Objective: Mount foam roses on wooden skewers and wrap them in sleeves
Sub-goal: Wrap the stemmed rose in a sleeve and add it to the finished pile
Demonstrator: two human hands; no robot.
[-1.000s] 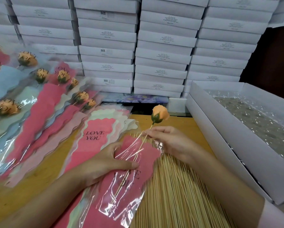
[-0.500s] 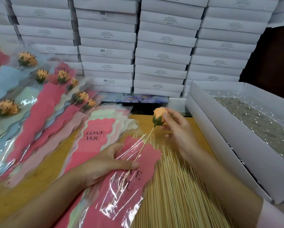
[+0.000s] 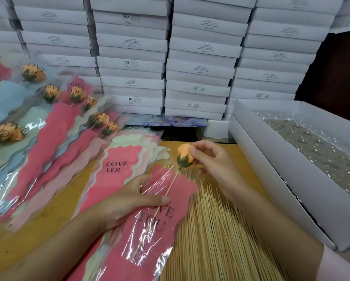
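An orange foam rose (image 3: 184, 155) with a green base sits on a wooden skewer (image 3: 171, 184). My right hand (image 3: 211, 162) pinches the rose head from the right. The skewer's lower part runs inside a pink "LOVE YOU" sleeve (image 3: 149, 236) with a clear plastic front. My left hand (image 3: 127, 201) grips the sleeve's open top edge, thumb on the plastic next to the skewer. The rose head stands above the sleeve's mouth.
A bed of loose skewers (image 3: 214, 240) lies under my right forearm. A stack of flat sleeves (image 3: 121, 159) lies left of centre. Several wrapped roses (image 3: 48, 126) fan out at left. An open white box (image 3: 291, 179) stands right; stacked white boxes (image 3: 200, 57) form a wall behind.
My right hand moved from the skewer's stem up to the rose head. The skewer has slid deeper into the sleeve. My left hand stayed on the sleeve.
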